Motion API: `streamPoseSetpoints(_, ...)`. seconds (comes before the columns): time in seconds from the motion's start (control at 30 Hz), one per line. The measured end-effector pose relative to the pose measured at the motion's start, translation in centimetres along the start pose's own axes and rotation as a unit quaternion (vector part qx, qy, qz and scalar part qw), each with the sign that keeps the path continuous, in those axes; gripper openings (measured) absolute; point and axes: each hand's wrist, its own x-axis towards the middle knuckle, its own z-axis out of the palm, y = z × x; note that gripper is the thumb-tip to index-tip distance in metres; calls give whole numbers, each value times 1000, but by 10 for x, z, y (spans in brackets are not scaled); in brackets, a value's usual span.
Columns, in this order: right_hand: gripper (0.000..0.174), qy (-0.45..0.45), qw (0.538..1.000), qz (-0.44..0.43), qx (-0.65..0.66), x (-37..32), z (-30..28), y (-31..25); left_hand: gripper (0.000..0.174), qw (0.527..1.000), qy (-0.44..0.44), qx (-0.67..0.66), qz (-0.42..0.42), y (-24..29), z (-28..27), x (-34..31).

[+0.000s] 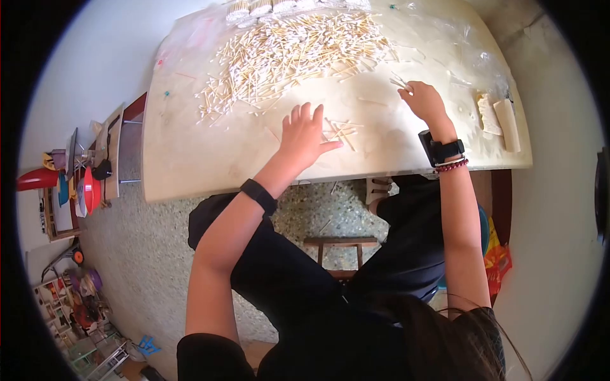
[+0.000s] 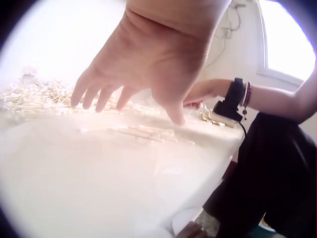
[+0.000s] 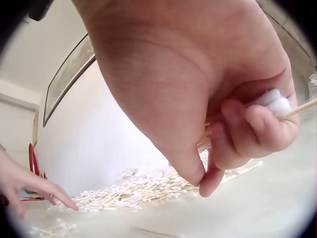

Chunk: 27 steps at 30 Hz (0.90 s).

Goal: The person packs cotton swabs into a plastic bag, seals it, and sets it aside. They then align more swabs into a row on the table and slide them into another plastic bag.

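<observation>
My left hand [image 1: 302, 136] is spread over the table, its fingers straight and apart, with nothing in its grasp. Beside its thumb lies a small loose group of cotton swabs [image 1: 345, 134], crossing one another. To the right, my right hand [image 1: 424, 105] grips a few cotton swabs [image 3: 278, 106] in curled fingers. Their white tips show between those fingers in the right wrist view, while the palm hides most of the sticks. Beyond both hands spreads a large heap of cotton swabs [image 1: 298, 54], pointing every which way.
Several packed bundles of swabs [image 1: 261, 7] stand at the far edge of the pale table [image 1: 184, 165]. Clear plastic wrap [image 1: 467, 38] lies at the far right. A cream roll [image 1: 506, 125] sits near the right edge. Beneath the table is a wooden stool [image 1: 340, 242].
</observation>
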Motion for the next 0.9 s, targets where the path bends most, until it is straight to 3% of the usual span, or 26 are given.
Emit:
streamPoseSetpoints(0.07, 27, 8, 1000, 2, 1, 3, 5, 9, 70, 999, -13, 12, -29, -10, 1, -6)
streamPoseSetpoints(0.13, 29, 6, 999, 12, -41, 9, 13, 18, 73, 996, -91, 6, -23, -15, -8, -7)
streamPoseSetpoints(0.27, 31, 3, 999, 41, 0, 7, 25, 18, 64, 991, -127, -42, -14, -23, -10, -1)
streamPoseSetpoints(0.33, 34, 127, 987, -24, -91, -8, 19, -3, 49, 989, -95, -112, -25, -24, -10, 2)
streamPoseSetpoints(0.37, 34, 126, 988, -25, -90, -10, 22, -8, 49, 989, -95, -112, -26, -25, -8, 3)
streamPoseSetpoints(0.43, 35, 129, 968, -214, 9, -13, 24, -22, 32, 989, -43, -144, 2, -27, 0, 4)
streamPoseSetpoints(0.47, 41, 36, 967, -244, 70, -19, 26, -32, 32, 989, -43, -143, 1, -26, 5, 4)
streamPoseSetpoints(0.53, 50, -11, 952, -289, 101, -42, 46, -54, 24, 982, -16, -188, 25, -23, 11, 7)
streamPoseSetpoints(0.6, 48, 23, 949, -313, 32, -58, 57, -71, 20, 979, -9, -202, 30, -19, 11, 8)
streamPoseSetpoints(0.7, 39, -33, 950, -304, 57, -60, 56, -76, 14, 976, 0, -215, 42, -17, 13, 9)
streamPoseSetpoints(0.9, 19, -31, 946, -316, 63, -58, 57, -71, 8, 974, -4, -219, 60, -17, 12, 10)
